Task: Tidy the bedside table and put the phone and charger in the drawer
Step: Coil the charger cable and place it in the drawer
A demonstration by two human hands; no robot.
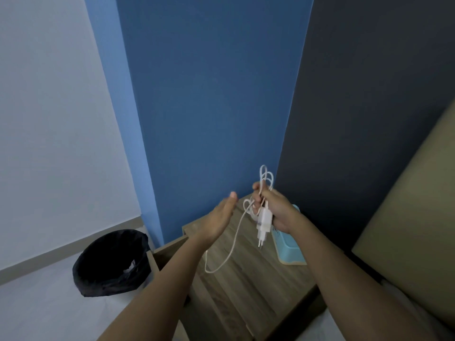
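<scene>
Behind right hand (275,212), half-hidden blue box (290,247).

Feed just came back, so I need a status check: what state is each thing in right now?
Charger: held in right hand, cable partly coiled, one loop hanging.
Left hand: open, empty.
Bedside table: drawer looks open on the left side.
Blue box: resting on the table.
Bin: lined, upright.

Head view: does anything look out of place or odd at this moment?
Only the white charger cable: part is looped in the right hand with the white plug adapter, but a long loop hangs loose above the wooden bedside table. The left hand is open.
</scene>
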